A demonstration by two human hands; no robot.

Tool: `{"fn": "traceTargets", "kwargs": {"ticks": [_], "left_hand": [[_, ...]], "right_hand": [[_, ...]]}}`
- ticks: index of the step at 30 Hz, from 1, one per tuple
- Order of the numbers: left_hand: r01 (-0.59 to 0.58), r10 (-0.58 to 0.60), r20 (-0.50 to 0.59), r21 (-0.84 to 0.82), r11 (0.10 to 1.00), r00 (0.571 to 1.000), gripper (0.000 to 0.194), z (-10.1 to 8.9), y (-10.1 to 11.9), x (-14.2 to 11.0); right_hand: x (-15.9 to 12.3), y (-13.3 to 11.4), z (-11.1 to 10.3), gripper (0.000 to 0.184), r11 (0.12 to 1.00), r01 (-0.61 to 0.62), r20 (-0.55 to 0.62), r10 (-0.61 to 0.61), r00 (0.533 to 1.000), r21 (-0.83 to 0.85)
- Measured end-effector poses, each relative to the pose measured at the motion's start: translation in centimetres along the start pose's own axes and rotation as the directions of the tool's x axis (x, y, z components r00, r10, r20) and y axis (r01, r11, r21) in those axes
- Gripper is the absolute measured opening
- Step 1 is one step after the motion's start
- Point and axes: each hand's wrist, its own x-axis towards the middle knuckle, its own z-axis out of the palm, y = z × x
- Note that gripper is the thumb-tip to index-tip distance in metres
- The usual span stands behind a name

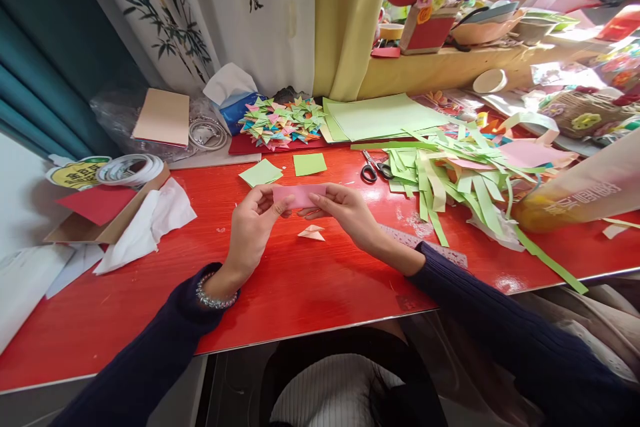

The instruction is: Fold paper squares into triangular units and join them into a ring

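A small pink paper strip (299, 195) is held flat above the red table (310, 280) between both hands. My left hand (251, 227) pinches its left end and my right hand (345, 211) pinches its right end. Just below the paper, a small folded pale pink piece (311, 233) lies on the table. Two light green paper squares (260, 173) (309, 164) lie just beyond the hands. Behind them sits a pile of folded multicoloured paper pieces (281, 121).
Scissors (376, 167) lie right of the green squares, beside a heap of green paper strips (450, 177). Green sheets (380, 117), a tissue pack (235, 97), tape rolls (131, 169), a cardboard box (107, 210) and white tissue (150, 220) stand around. A yellow plastic bag (580, 197) lies at the right.
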Motion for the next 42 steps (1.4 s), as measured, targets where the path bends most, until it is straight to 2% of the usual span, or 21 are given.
{"fn": "traceTargets", "kwargs": {"ticks": [6, 17, 19, 21, 22, 23, 25, 26, 27, 29, 33, 35, 36, 37, 38, 39, 40, 41, 42], "left_hand": [[0.011, -0.011, 0.004, -0.007, 1.000, 1.000, 0.022, 0.0, -0.2, 0.0], [0.075, -0.076, 0.003, 0.091, 0.993, 0.997, 0.027, 0.1, -0.1, 0.0], [0.056, -0.055, -0.012, 0.159, 0.986, 0.998, 0.024, 0.0, -0.2, -0.1], [-0.052, 0.066, -0.036, 0.305, 0.951, 0.997, 0.019, -0.4, -0.3, -0.2], [-0.152, 0.177, -0.024, 0.412, 0.899, 0.984, 0.016, -0.7, -0.4, -0.3], [-0.277, 0.308, 0.029, 0.523, 0.806, 0.951, 0.013, -1.0, -0.5, -0.3], [-0.533, 0.509, 0.256, 0.663, 0.526, 0.822, 0.014, -1.8, -0.6, -0.3], [-0.628, 0.538, 0.386, 0.671, 0.394, 0.749, 0.018, -2.1, -0.6, -0.3], [-0.697, 0.525, 0.497, 0.652, 0.298, 0.691, 0.021, -2.3, -0.6, -0.2], [-0.768, 0.453, 0.636, 0.605, 0.210, 0.625, 0.023, -2.6, -0.6, -0.2], [-0.807, 0.384, 0.717, 0.566, 0.168, 0.582, 0.016, -2.0, -0.4, -0.1], [-0.800, 0.403, 0.694, 0.552, 0.234, 0.597, 0.015, -1.5, -0.3, -0.2], [-0.773, 0.411, 0.655, 0.553, 0.312, 0.634, 0.020, -1.2, -0.2, -0.2], [-0.715, 0.403, 0.590, 0.562, 0.416, 0.699, 0.024, -1.0, -0.1, -0.2], [-0.620, 0.370, 0.500, 0.573, 0.537, 0.783, 0.028, -0.9, 0.0, -0.2], [-0.495, 0.309, 0.395, 0.570, 0.656, 0.865, 0.029, -0.7, 0.1, -0.2], [-0.360, 0.226, 0.297, 0.548, 0.755, 0.928, 0.029, -0.6, 0.2, -0.2], [-0.235, 0.136, 0.224, 0.515, 0.824, 0.965, 0.029, -0.5, 0.2, -0.2], [-0.140, 0.060, 0.180, 0.475, 0.869, 0.982, 0.029, -0.4, 0.1, -0.1]], "right_hand": [[-0.1, -0.2, 0.0, 0.024, 0.999, -0.015, -0.012, 0.015, 1.000, -0.042], [0.3, 0.3, -0.2, 0.028, 0.994, -0.015, -0.064, 0.008, 0.998, -0.106], [0.4, 0.3, -0.4, 0.023, 0.996, -0.062, -0.088, 0.057, 0.995, -0.063], [0.4, 0.1, -0.4, 0.024, 0.983, -0.182, -0.090, 0.184, 0.979, 0.033], [0.3, 0.0, -0.4, 0.029, 0.962, -0.257, -0.064, 0.263, 0.963, 0.087], [0.1, -0.1, -0.3, 0.036, 0.935, -0.329, -0.014, 0.333, 0.943, 0.135], [-0.1, -0.4, 0.1, 0.045, 0.892, -0.403, 0.095, 0.392, 0.915, 0.203], [-0.2, -0.4, 0.2, 0.044, 0.889, -0.398, 0.127, 0.379, 0.917, 0.225], [-0.3, -0.4, 0.4, 0.040, 0.895, -0.376, 0.137, 0.353, 0.926, 0.237], [-0.3, -0.4, 0.6, 0.029, 0.915, -0.326, 0.096, 0.311, 0.945, 0.238], [0.0, -0.3, 0.2, 0.022, 0.944, -0.298, -0.026, 0.305, 0.952, 0.141], [0.1, -0.3, -0.1, 0.022, 0.954, -0.292, -0.065, 0.297, 0.953, 0.075], [0.1, -0.3, -0.2, 0.022, 0.957, -0.288, -0.074, 0.290, 0.954, 0.045], [0.1, -0.3, -0.3, 0.021, 0.958, -0.285, -0.071, 0.286, 0.956, 0.018], [0.1, -0.3, -0.3, 0.019, 0.959, -0.283, -0.061, 0.282, 0.957, -0.007], [0.1, -0.3, -0.4, 0.018, 0.959, -0.281, -0.044, 0.279, 0.959, -0.033], [0.1, -0.3, -0.4, 0.016, 0.958, -0.281, -0.024, 0.280, 0.960, -0.061], [0.1, -0.3, -0.4, 0.015, 0.955, -0.282, -0.002, 0.283, 0.959, -0.091], [0.0, -0.2, -0.4, 0.016, 0.951, -0.282, 0.022, 0.287, 0.958, -0.122]]}}
